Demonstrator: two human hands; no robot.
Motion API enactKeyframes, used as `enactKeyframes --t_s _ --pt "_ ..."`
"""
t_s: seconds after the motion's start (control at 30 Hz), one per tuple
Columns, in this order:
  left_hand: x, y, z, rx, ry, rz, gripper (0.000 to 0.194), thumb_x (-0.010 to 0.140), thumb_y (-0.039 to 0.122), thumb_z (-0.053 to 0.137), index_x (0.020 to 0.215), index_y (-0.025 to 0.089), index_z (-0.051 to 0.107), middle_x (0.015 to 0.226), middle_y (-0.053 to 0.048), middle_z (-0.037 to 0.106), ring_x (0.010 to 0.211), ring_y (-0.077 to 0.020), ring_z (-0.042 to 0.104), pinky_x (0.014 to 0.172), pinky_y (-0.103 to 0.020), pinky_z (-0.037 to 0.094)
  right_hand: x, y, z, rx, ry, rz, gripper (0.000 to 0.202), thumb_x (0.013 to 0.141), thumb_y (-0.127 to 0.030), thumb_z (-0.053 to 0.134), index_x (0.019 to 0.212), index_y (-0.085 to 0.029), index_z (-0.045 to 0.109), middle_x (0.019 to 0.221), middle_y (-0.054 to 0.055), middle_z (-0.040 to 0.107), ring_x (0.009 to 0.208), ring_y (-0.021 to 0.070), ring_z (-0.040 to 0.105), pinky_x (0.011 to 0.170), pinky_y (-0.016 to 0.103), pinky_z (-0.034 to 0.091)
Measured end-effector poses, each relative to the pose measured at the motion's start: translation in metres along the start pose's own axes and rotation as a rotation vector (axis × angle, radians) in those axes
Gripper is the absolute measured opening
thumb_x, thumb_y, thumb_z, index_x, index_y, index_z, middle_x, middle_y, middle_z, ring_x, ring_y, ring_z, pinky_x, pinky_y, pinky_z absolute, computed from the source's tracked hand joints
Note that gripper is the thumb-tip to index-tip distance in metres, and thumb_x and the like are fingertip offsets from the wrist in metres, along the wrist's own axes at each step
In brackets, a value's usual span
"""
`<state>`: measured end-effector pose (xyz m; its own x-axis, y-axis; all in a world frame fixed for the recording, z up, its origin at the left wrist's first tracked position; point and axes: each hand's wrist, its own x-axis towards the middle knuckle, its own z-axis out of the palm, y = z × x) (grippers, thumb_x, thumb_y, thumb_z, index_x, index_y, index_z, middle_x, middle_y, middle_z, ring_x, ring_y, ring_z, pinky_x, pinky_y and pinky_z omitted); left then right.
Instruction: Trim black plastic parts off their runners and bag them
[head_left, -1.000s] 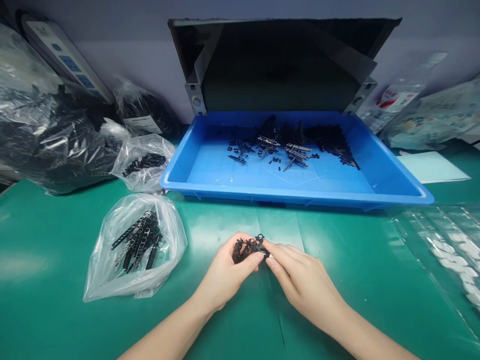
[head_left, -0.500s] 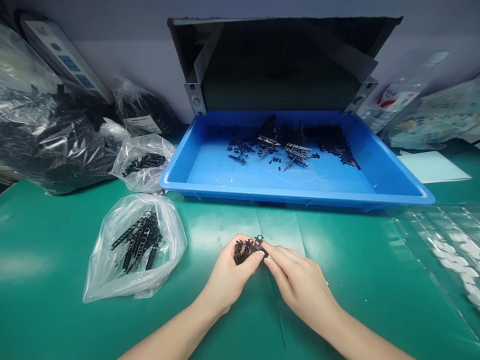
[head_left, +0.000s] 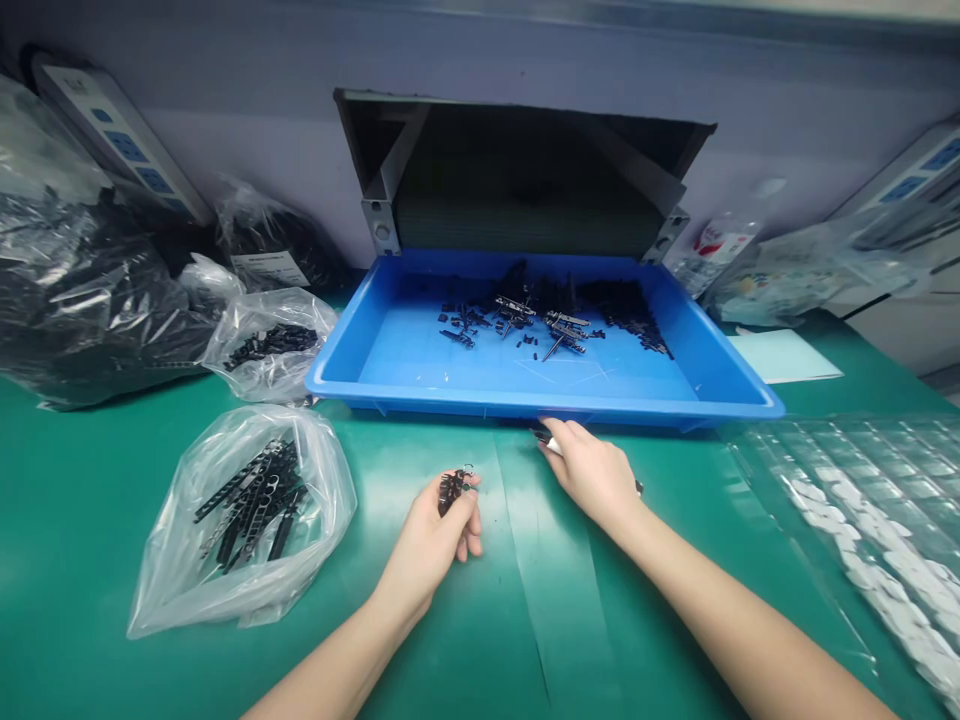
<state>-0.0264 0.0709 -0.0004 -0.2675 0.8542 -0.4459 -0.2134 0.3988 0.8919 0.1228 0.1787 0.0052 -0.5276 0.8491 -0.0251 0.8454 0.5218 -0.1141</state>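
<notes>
My left hand (head_left: 439, 530) is closed around a cluster of small black parts (head_left: 453, 490), held low over the green table. Farther forward, my right hand (head_left: 596, 475) is closed on a slim tool (head_left: 555, 446) with a white section and a dark tip, just below the front edge of the blue tray (head_left: 525, 405). Inside that tray lie scattered black pieces (head_left: 566, 325). An open plastic bag (head_left: 315, 540) to the left of my hands holds long black strips (head_left: 259, 500).
Behind it sits a smaller bag of black pieces (head_left: 274, 345), beside a large bag (head_left: 82, 300). At right are clear trays with white pieces (head_left: 862, 540), a pale sheet (head_left: 787, 356) and a plastic bottle (head_left: 720, 245). A dark opening (head_left: 525, 180) is behind the blue tray.
My hands have separated: the right has moved forward to the blue tray's front edge, and the left has shifted left with the black parts. The camera view has tilted and turned right.
</notes>
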Motion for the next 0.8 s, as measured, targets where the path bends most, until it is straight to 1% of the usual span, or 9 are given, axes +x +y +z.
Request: enactKeyframes --t_s 0.1,0.2,0.37,0.43,0.53,0.6,0.63,0.7,0.8 --pt "0.001 0.000 -0.004 -0.027 -0.007 0.039 0.019 0.078 0.030 0.049 0.090 0.015 0.049 0.054 0.006 0.051 0.050 -0.0103 0.051 0.051 -0.022 0.039 0.013 0.005 -0.002 -0.049 -0.023 -0.006 0.018 0.086 -0.019 0.048 0.100 -0.017 0.060 0.085 0.010 0.066 0.065 0.0237 0.065 0.051 0.029 0.044" --pt "0.000 0.001 -0.005 -0.036 0.008 0.036 0.011 0.077 0.027 0.049 0.080 0.018 0.046 0.049 0.006 0.052 0.048 -0.0099 0.046 0.052 -0.021 0.037 0.013 0.005 -0.003 -0.037 -0.034 -0.063 0.011 0.086 -0.019 0.050 0.091 -0.018 0.060 0.081 0.007 0.065 0.066 0.0219 0.064 0.051 0.026 0.042" --pt "0.002 0.004 -0.009 -0.001 0.027 0.063 0.023 0.077 0.039 0.054 0.075 0.017 0.048 0.045 0.009 0.040 0.043 -0.0077 0.032 0.043 -0.019 0.024 -0.011 0.003 -0.012 0.093 -0.091 -0.347 0.011 0.085 -0.022 0.054 0.094 -0.023 0.059 0.087 0.001 0.060 0.064 0.0134 0.059 0.054 0.022 0.041" --pt "0.002 0.004 -0.011 0.011 -0.044 0.044 0.028 0.075 0.042 0.058 0.072 0.016 0.050 0.045 0.009 0.035 0.044 -0.0068 0.028 0.042 -0.019 0.020 -0.024 0.001 -0.014 0.145 -0.122 -0.456 0.016 0.083 -0.016 0.054 0.095 -0.025 0.060 0.087 -0.001 0.059 0.061 0.0108 0.057 0.054 0.020 0.040" --pt "0.000 0.003 -0.008 -0.002 -0.302 -0.040 0.029 0.071 0.042 0.062 0.071 0.013 0.055 0.049 0.007 0.041 0.044 -0.0059 0.028 0.042 -0.020 0.018 -0.040 -0.002 -0.011 0.242 -0.054 -0.538 0.029 0.082 -0.006 0.043 0.098 -0.023 0.060 0.082 0.001 0.058 0.059 0.0103 0.056 0.051 0.020 0.039" --pt "-0.003 0.002 -0.003 0.006 -0.392 -0.091 0.025 0.072 0.038 0.062 0.073 0.013 0.059 0.056 0.002 0.051 0.045 -0.0058 0.031 0.041 -0.019 0.019 -0.047 -0.005 -0.005 0.318 0.052 -0.526 0.036 0.082 -0.004 0.035 0.101 -0.023 0.059 0.079 0.002 0.057 0.058 0.0108 0.056 0.048 0.020 0.038" --pt "-0.004 0.002 -0.001 0.022 -0.381 -0.101 0.023 0.072 0.035 0.061 0.073 0.013 0.059 0.059 0.001 0.055 0.045 -0.0059 0.032 0.041 -0.019 0.020 -0.049 -0.006 -0.002 0.354 0.098 -0.497 0.036 0.082 -0.005 0.034 0.103 -0.023 0.058 0.078 0.002 0.057 0.058 0.0112 0.056 0.047 0.020 0.039" --pt "-0.007 0.004 0.004 0.060 -0.296 -0.090 0.019 0.072 0.032 0.060 0.075 0.013 0.060 0.060 0.000 0.057 0.045 -0.0066 0.035 0.040 -0.019 0.023 -0.051 -0.010 0.003 0.411 0.136 -0.393 0.032 0.086 -0.013 0.034 0.110 -0.022 0.054 0.082 0.004 0.058 0.061 0.0133 0.058 0.049 0.022 0.043" --pt "-0.008 0.006 0.005 0.108 -0.194 -0.075 0.018 0.070 0.031 0.060 0.078 0.014 0.060 0.058 0.002 0.056 0.044 -0.0071 0.036 0.040 -0.019 0.025 -0.053 -0.015 0.004 0.437 0.085 -0.227 0.032 0.090 -0.028 0.036 0.118 -0.018 0.047 0.095 0.008 0.059 0.068 0.0174 0.061 0.055 0.029 0.050"
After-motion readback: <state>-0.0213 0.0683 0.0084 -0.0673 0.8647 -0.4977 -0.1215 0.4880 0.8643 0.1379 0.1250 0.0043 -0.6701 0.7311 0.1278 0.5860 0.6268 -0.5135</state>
